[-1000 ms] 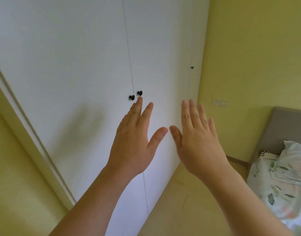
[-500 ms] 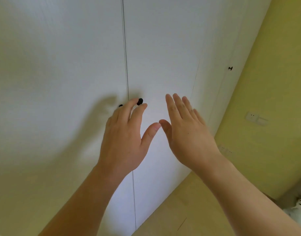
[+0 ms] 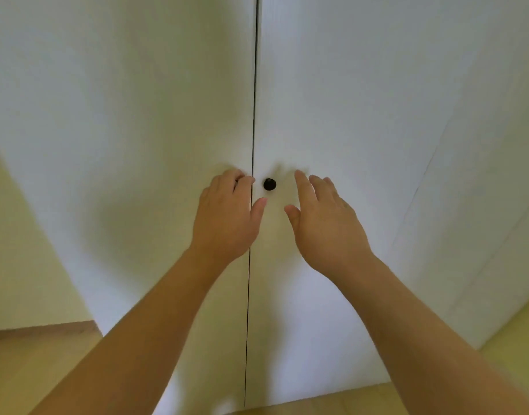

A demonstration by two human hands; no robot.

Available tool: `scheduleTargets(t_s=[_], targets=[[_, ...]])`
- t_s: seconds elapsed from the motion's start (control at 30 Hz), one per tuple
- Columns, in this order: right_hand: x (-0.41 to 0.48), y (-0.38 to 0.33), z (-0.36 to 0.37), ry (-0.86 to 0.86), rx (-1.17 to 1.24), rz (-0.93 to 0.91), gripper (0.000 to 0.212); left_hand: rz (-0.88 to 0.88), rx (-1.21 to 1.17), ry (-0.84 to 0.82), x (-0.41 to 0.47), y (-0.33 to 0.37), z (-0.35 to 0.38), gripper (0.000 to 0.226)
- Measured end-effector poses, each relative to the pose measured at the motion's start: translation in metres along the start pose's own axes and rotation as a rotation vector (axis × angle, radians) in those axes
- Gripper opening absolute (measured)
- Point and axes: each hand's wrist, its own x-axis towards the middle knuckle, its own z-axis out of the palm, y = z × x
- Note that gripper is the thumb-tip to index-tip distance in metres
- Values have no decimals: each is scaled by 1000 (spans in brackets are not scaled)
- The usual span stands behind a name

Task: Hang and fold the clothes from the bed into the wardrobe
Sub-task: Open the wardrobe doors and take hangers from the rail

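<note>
The white wardrobe fills the view, both middle doors shut: the left door (image 3: 137, 115) and the right door (image 3: 347, 100) meet at a dark vertical seam. My left hand (image 3: 227, 217) is on the left door, its fingers curled over that door's knob, which is almost hidden; the thumb sticks out. A black round knob (image 3: 269, 184) on the right door shows between my hands. My right hand (image 3: 326, 223) is just right of this knob, fingers apart and holding nothing. No clothes or bed are in view.
A further white wardrobe panel (image 3: 481, 205) runs off to the right. A yellow wall (image 3: 17, 235) stands at the left, with pale wooden floor (image 3: 32, 354) below it and along the wardrobe's foot.
The view has turned square onto the two middle doors and come closer. Both hands moved forward to the knobs; the left fingers curled over the left knob. The bed left the view.
</note>
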Motion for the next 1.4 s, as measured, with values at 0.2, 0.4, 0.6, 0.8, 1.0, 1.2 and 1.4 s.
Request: scheduleTargets(t_s=[0.2, 0.4, 0.6, 0.8, 1.0, 1.2, 1.4], targets=[[-9, 10, -6, -60, 43, -92, 58, -70, 163, -112, 9, 10, -1, 43], [-13, 7, -3, -93, 90, -93, 59, -73, 277, -179, 18, 6, -1, 42], [-16, 5, 0, -139, 123, -90, 58, -160, 163, -281, 24, 7, -4, 32], [-21, 5, -4, -175, 218, -89, 57, -247, 10, -248, 19, 13, -14, 29], [-21, -9, -14, -288, 597, -22, 53, -234, -69, -138, -20, 21, -50, 23], [-24, -48, -17, -434, 1083, -68, 32, -256, -126, -63, -64, 19, -91, 18], [-41, -66, -14, -476, 1221, -57, 26, -413, -267, 11, -95, 26, -126, 17]])
